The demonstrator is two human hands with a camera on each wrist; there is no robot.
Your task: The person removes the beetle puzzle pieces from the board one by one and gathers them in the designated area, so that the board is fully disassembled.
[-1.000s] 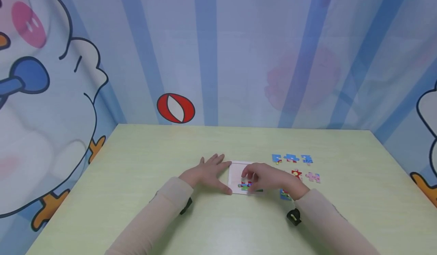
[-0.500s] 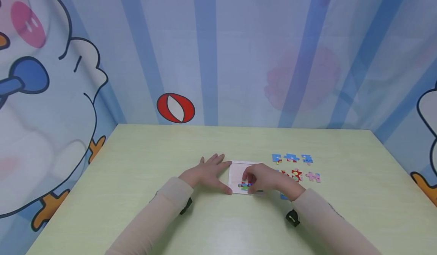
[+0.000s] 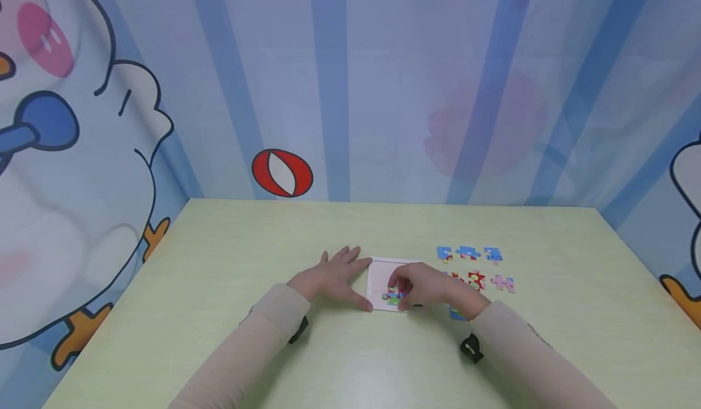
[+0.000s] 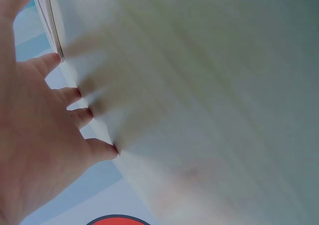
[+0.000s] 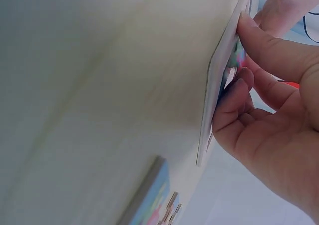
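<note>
A square white puzzle board (image 3: 378, 272) lies flat on the table. My left hand (image 3: 333, 278) is spread at its left side, index fingertip and thumb tip at the two left corners. In the left wrist view the fingers (image 4: 44, 63) stretch out with their tips on the tabletop. Over the board's lower part, my right hand (image 3: 429, 282) has curled fingers and thumb closed about a colourful jigsaw piece (image 3: 392, 297). From the right wrist, its thumb (image 5: 266, 46) reaches down to the board beside the coloured piece (image 5: 234, 58). The right hand hides the board's right part.
Loose jigsaw pieces lie in rows right of the board: blue ones (image 3: 468, 253) at the back, a red and yellow one (image 3: 476, 280) and a pink one (image 3: 502, 283) in the middle, and a blue one (image 3: 457, 313) nearer, partly behind the right wrist. A patterned curtain (image 3: 383, 92) stands behind the table.
My right hand has shifted slightly left and settled lower over the board, then stayed nearly still. The left hand and the loose pieces have kept their places.
</note>
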